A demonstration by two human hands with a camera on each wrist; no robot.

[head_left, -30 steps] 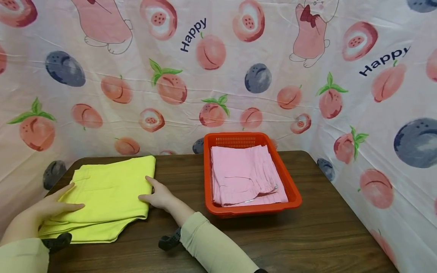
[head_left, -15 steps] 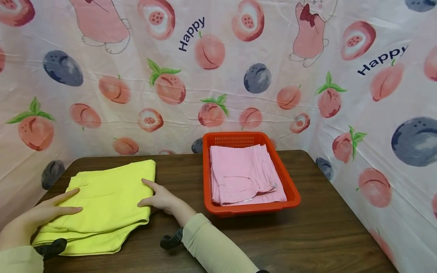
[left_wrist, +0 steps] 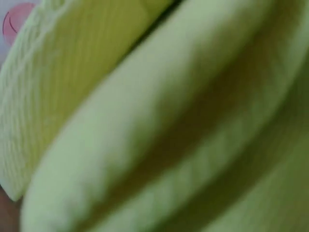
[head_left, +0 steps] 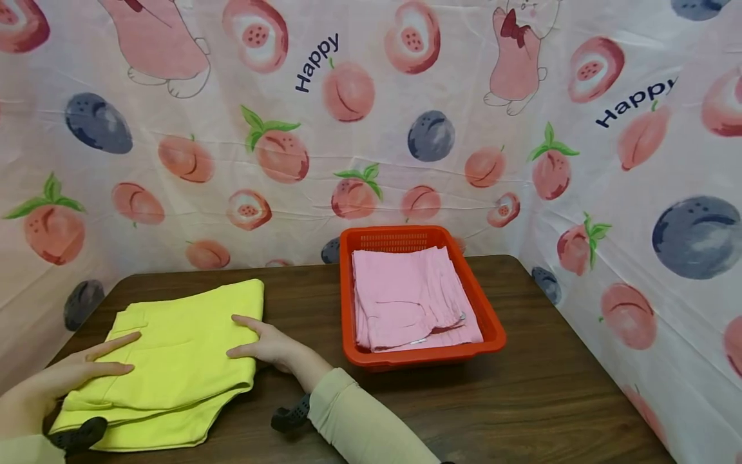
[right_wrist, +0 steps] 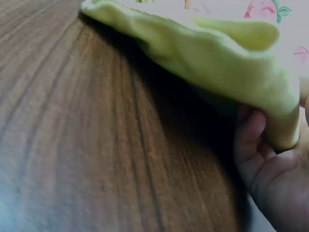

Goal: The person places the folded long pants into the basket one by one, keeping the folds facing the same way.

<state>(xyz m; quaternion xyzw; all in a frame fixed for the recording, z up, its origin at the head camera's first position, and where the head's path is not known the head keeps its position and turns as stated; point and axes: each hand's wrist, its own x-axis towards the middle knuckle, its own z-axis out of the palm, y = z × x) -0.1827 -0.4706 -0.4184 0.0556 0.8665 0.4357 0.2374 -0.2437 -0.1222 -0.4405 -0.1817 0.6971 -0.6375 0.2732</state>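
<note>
A pair of yellow trousers [head_left: 180, 348], folded into several layers, lies at the left of the table. My left hand [head_left: 75, 374] holds its left side, two digits spread on top and the rest out of sight. On the right edge, my right hand [head_left: 272, 345] grips the folded cloth with digits above and below. In the right wrist view, the curled fingers [right_wrist: 256, 130] reach under the trousers [right_wrist: 207, 58], whose near edge is raised off the wood. The left wrist view is filled by blurred yellow folds [left_wrist: 120, 130], and no hand shows there.
An orange-red plastic basket [head_left: 497, 332] stands right of the trousers, holding folded pink clothing [head_left: 400, 303]. The dark wooden table [head_left: 522, 399] meets a fruit-printed cloth [head_left: 377, 129] at its back and right side.
Both hands have drawn the yellow trousers slightly toward the person and to the left. The basket stays put; the head view has shifted a little.
</note>
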